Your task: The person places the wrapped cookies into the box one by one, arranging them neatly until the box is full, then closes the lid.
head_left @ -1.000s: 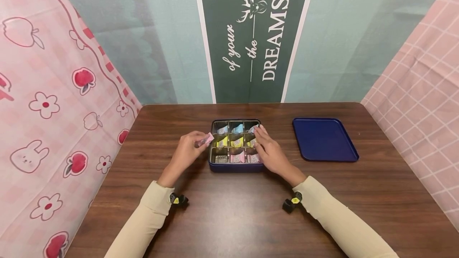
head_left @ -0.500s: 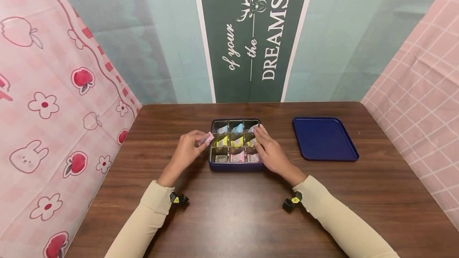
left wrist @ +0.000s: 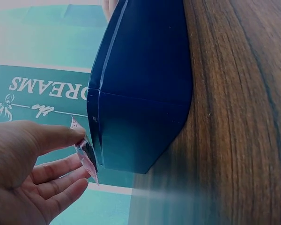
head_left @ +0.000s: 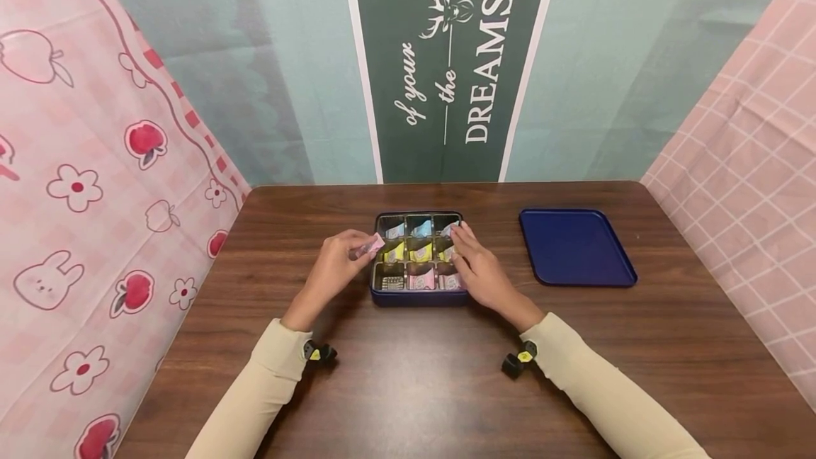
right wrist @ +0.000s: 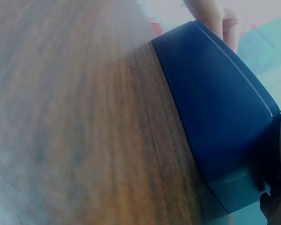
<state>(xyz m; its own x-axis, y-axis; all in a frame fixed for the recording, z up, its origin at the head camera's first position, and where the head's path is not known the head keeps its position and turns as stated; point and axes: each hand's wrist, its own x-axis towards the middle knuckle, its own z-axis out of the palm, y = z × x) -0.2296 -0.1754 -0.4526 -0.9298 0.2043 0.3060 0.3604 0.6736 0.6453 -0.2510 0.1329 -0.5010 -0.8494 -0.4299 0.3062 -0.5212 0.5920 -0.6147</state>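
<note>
One small pink wrapped packet [head_left: 367, 247] was pinched in the left hand [head_left: 331, 271] beside the dark blue nine-compartment box [head_left: 417, 297] mid-tabletop, eight packets still inside, right hand [head_left: 479, 269] resting open there.

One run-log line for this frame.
left hand pinches pink packet | right hand rests on divided box | blue tray bare

From the head we look forward and down across the wooden table [head_left: 408, 388], taking in both forearms, the divided blue box [head_left: 417, 296] at centre and the hanging backdrop [head_left: 446, 62] beyond. Our left wrist view sits low at table level, close against the box's outer wall [left wrist: 140, 89], facing the backdrop. Our right wrist view, equally low and near, shares that same box [right wrist: 215, 117] and table [right wrist: 75, 131]
</note>
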